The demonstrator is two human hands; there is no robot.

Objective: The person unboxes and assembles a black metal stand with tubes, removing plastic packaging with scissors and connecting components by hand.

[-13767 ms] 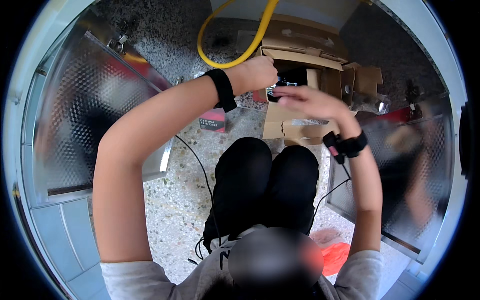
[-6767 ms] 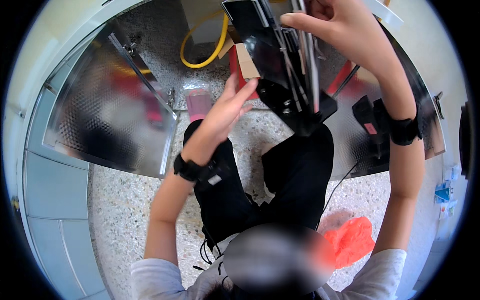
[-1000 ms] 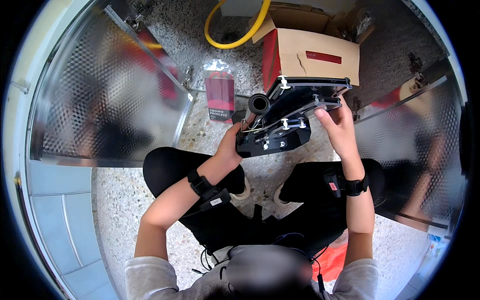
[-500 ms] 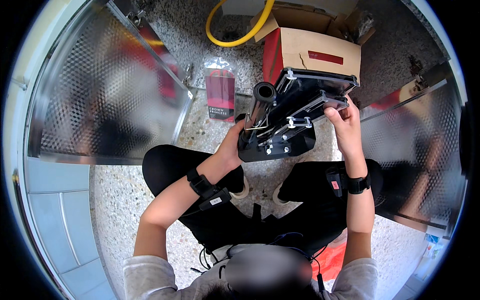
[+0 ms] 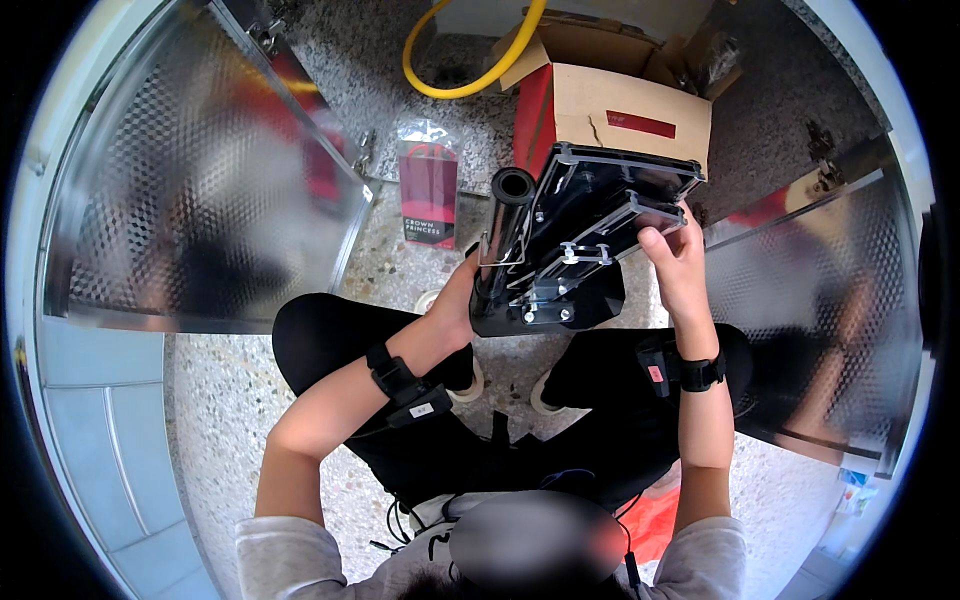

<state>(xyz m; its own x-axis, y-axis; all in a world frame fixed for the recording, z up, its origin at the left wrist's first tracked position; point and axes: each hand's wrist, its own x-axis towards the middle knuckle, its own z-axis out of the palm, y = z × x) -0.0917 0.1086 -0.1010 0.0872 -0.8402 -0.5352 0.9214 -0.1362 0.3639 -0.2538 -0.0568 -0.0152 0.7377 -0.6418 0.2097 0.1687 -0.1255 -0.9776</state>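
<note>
Between my hands is a black rack [image 5: 590, 215] with clear-edged panels, silver screws, a wire loop and a round upright tube [image 5: 514, 184] at its left. I cannot tell exactly what kind of rack it is. My left hand [image 5: 456, 306] grips its lower left side, fingers mostly hidden behind it. At the right end, my right hand [image 5: 680, 262] holds the panels' edge, thumb in front and the other fingers partly behind. The rack is tilted and held above the floor between my knees.
An open cardboard box [image 5: 630, 95] stands just beyond the rack. Left of it is a pink and black package [image 5: 430, 190], with a yellow hose [image 5: 455, 92] farther back. Patterned metal doors flank me at left [image 5: 210, 200] and right [image 5: 800, 300]. A red bag [image 5: 655, 525] lies by my right side.
The rack, still in both hands, has tipped a little, its tube now more upright. The whole view has shifted slightly, so surrounding things appear a bit farther left.
</note>
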